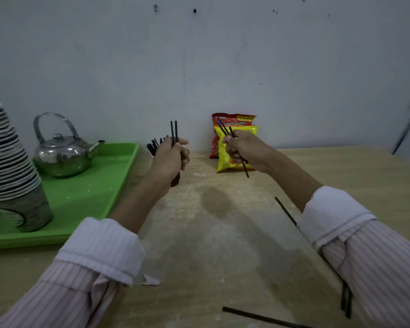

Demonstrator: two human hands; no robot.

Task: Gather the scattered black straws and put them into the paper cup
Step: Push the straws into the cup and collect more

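My left hand (171, 157) grips two black straws (174, 131) held upright over the table. Just behind it, a bunch of black straws (153, 144) sticks up from a cup that my hand hides. My right hand (242, 150) grips two more black straws (225, 130), tilted, with their lower ends pointing down to the right. Loose black straws lie on the wooden table (223, 233): one (285, 210) beside my right sleeve, one (258, 316) at the front edge, and two (346, 301) under my right forearm.
A green tray (85, 195) at the left holds a steel kettle (62, 152) and a tall leaning stack of paper cups (10, 166). Snack bags (232, 138) stand against the grey wall behind my right hand. A paper scrap (149, 280) lies near my left sleeve.
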